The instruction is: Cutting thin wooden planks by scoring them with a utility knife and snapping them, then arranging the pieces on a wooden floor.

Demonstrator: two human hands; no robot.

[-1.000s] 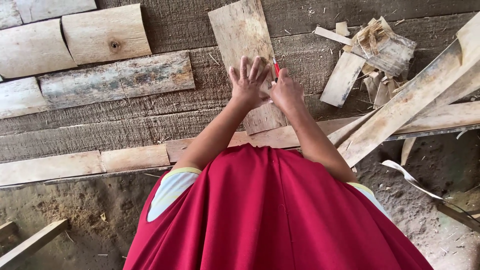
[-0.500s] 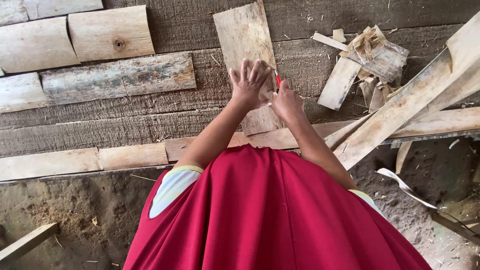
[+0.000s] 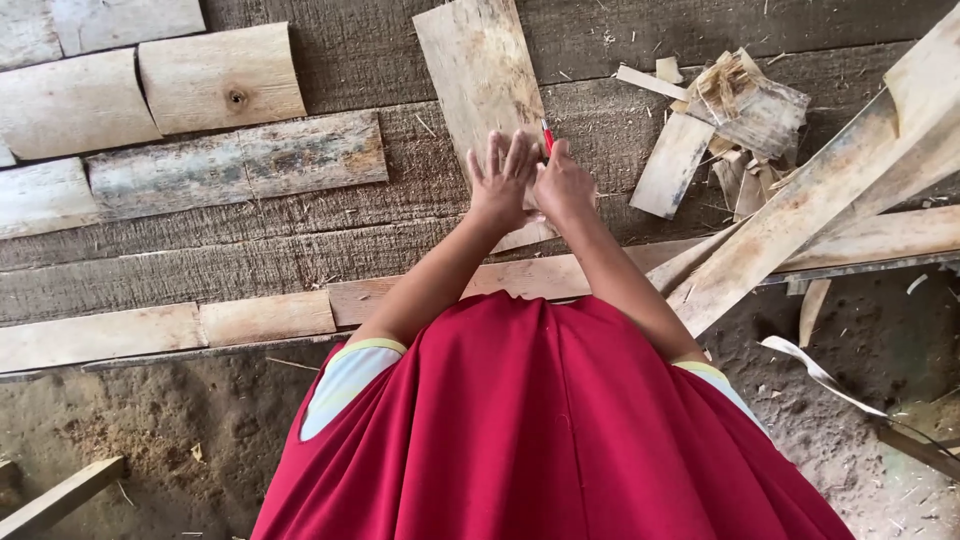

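**Marking a board on a rough timber bench**

Your left hand lies flat with fingers spread on a pale, narrow board, seemingly to steady it. Just to its right, your right hand pinches a red pencil, tip toward the board. The board runs away from you across a bench of dark, weathered planks. Cut slabs lie far left, splintered offcuts far right. Below, near you, is a dirt floor strewn with sawdust.

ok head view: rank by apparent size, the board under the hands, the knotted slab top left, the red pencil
1. Board, largest.
2. Knotted slab, somewhat smaller; both lie flat at similar distance, so the ranking holds.
3. Red pencil, smallest; only its tip shows above the right hand.
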